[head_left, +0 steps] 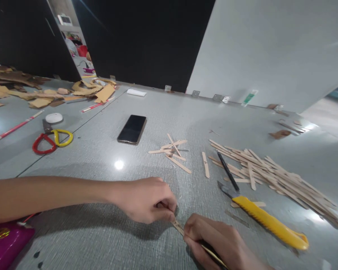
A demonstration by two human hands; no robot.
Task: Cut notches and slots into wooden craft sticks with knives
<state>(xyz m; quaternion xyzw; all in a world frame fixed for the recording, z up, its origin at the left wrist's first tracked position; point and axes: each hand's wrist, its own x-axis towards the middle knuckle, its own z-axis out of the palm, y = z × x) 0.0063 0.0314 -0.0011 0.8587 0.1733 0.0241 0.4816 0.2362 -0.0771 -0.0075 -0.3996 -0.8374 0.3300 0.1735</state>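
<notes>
My left hand [149, 200] is closed, its thumb and fingertips pinching one end of a small wooden craft stick [178, 226] low over the table. Just right of it, my right hand [216, 238] is wrapped round a slim dark and gold tool [212, 255]. Its tip is hidden by my fingers, so I cannot make out its kind. The fingertips of that hand are close to the other end of the stick. A single craft stick [205, 165] lies beyond my hands, beside a small loose heap of short sticks [173, 150].
To the right lie a yellow utility knife [270, 221], a black pen [228, 171] and a large pile of craft sticks [270, 176]. A phone [132, 129], scissors [52, 140], a white mouse-like object [54, 118] and cardboard scraps [45, 93] lie left. A purple case [9, 242] sits near left.
</notes>
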